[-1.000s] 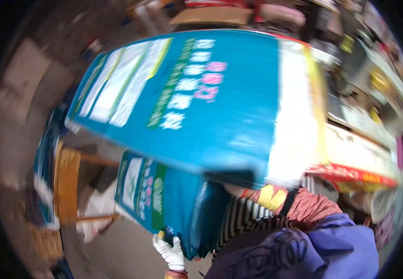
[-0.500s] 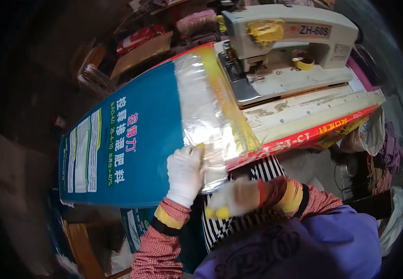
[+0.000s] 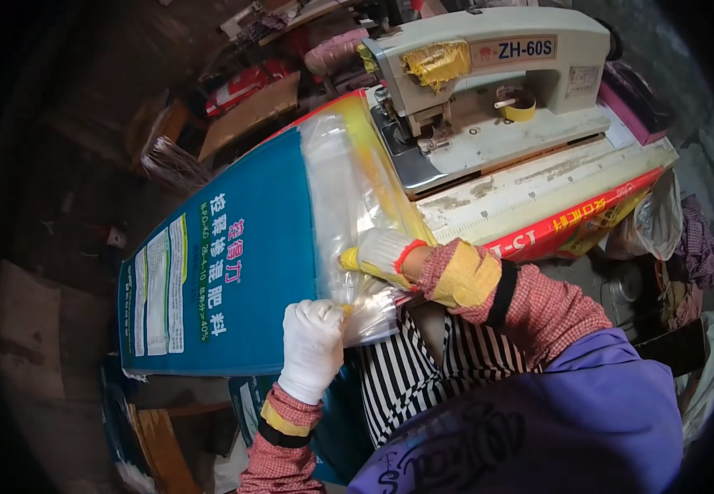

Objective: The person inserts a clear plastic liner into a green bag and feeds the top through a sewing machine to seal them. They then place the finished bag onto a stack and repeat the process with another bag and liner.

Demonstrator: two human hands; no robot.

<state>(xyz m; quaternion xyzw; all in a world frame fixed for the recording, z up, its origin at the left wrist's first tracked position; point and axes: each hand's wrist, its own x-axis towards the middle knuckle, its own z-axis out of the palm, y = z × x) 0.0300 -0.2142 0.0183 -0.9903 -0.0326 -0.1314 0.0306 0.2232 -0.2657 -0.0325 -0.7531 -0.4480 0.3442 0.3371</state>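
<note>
A teal woven sack (image 3: 266, 198) with printed panels lies flat across the work table. From its mouth end sticks out a clear plastic liner (image 3: 332, 177). My left hand (image 3: 314, 346), in a white glove, is closed at the near corner where sack and liner meet, its fingertips pinching the liner. My right hand (image 3: 386, 253), in a white glove with yellow fingers and a red cuff, reaches over the liner farther up. Its fingers are pressed together on the crinkled plastic, partly hidden under the hand.
A cream sewing machine (image 3: 488, 49) stands beyond the liner, a roll of yellow tape (image 3: 520, 107) on its bed. The table's edge carries a red printed covering (image 3: 554, 222). Cardboard (image 3: 250, 115) lies behind the sack, and a purple box (image 3: 637, 103) sits at the far right.
My right hand has moved from above my lap up and away onto the liner. The left hand has shifted slightly nearer me, still at the liner's edge.
</note>
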